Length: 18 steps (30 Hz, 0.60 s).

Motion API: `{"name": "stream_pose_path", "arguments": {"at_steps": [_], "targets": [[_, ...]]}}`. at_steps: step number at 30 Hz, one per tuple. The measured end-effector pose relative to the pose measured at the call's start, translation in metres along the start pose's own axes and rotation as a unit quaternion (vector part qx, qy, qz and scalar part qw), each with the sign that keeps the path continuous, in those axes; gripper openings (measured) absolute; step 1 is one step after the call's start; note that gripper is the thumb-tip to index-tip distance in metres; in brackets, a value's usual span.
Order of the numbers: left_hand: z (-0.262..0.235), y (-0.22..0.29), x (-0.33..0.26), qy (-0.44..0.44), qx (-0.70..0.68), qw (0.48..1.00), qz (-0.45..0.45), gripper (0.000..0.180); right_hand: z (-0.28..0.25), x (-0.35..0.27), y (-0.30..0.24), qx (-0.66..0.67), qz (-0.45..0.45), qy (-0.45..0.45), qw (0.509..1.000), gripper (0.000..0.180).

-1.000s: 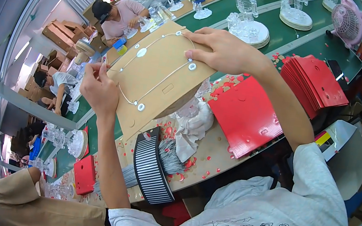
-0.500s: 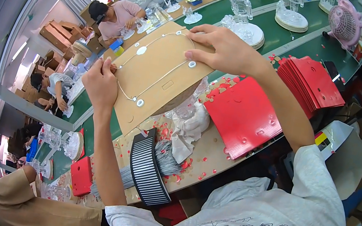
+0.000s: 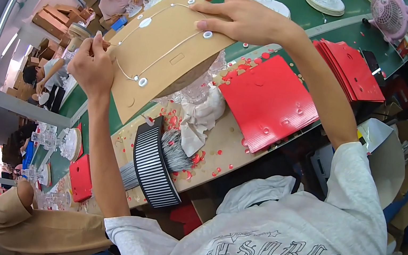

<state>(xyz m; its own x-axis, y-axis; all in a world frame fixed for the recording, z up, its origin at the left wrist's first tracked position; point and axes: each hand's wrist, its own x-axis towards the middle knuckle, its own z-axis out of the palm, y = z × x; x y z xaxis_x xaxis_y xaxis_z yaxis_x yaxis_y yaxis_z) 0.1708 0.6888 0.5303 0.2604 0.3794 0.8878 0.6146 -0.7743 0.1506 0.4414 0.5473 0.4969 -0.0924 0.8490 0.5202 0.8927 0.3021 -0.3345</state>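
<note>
A tan cardboard sheet (image 3: 167,40) is held up at a tilt over the bench, with a white cord (image 3: 164,57) and several white round and oval pieces across its face. My right hand (image 3: 251,21) grips its far right end, thumb on the face beside a white ring (image 3: 207,34). At the sheet's left edge my left hand (image 3: 94,67) is closed in a pinch, where the cord seems to run into the fingertips; the exact hold is small to see. Below the sheet, clear plastic parts (image 3: 194,91) and a crumpled white cloth (image 3: 201,119) are partly covered.
A flat red sheet stack (image 3: 270,103) and another red stack (image 3: 353,74) lie to the right. A grey-bristled brush (image 3: 176,150) and a black-and-white striped band (image 3: 155,162) sit near me among scattered red discs. Beyond are a pink fan (image 3: 389,17), a green bench (image 3: 306,31) and several co-workers.
My view has shifted, so the bench sits further left and up in the picture. My left hand has drawn slightly off the sheet's left edge, fingers pinched. My right hand keeps its grip.
</note>
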Motion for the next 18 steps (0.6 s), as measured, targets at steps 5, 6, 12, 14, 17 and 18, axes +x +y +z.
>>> {"name": "stream_pose_path", "arguments": {"at_steps": [5,6,12,14,17,18], "targets": [[0.005,-0.011,0.001,-0.107,-0.061,0.989,-0.078,0.034,0.009,-0.001,0.004,0.027,0.012,0.100,0.995,0.035],[0.005,-0.014,0.002,-0.103,-0.061,0.990,-0.077,0.034,0.009,-0.001,0.003,0.055,0.030,0.121,0.991,0.031],[0.000,-0.005,0.005,-0.139,-0.055,0.986,-0.075,0.031,0.010,-0.005,0.013,0.073,-0.056,0.152,0.984,0.026],[0.000,-0.005,0.003,-0.127,-0.012,0.991,-0.042,0.029,0.010,-0.004,0.014,0.077,-0.067,0.127,0.987,0.027],[0.002,-0.009,0.003,-0.116,-0.037,0.992,-0.039,0.028,0.011,-0.001,0.015,0.045,-0.084,0.104,0.990,0.030],[0.002,-0.010,0.002,-0.118,-0.037,0.992,-0.042,0.028,0.012,0.000,0.016,0.058,-0.079,0.091,0.991,0.031]]}}
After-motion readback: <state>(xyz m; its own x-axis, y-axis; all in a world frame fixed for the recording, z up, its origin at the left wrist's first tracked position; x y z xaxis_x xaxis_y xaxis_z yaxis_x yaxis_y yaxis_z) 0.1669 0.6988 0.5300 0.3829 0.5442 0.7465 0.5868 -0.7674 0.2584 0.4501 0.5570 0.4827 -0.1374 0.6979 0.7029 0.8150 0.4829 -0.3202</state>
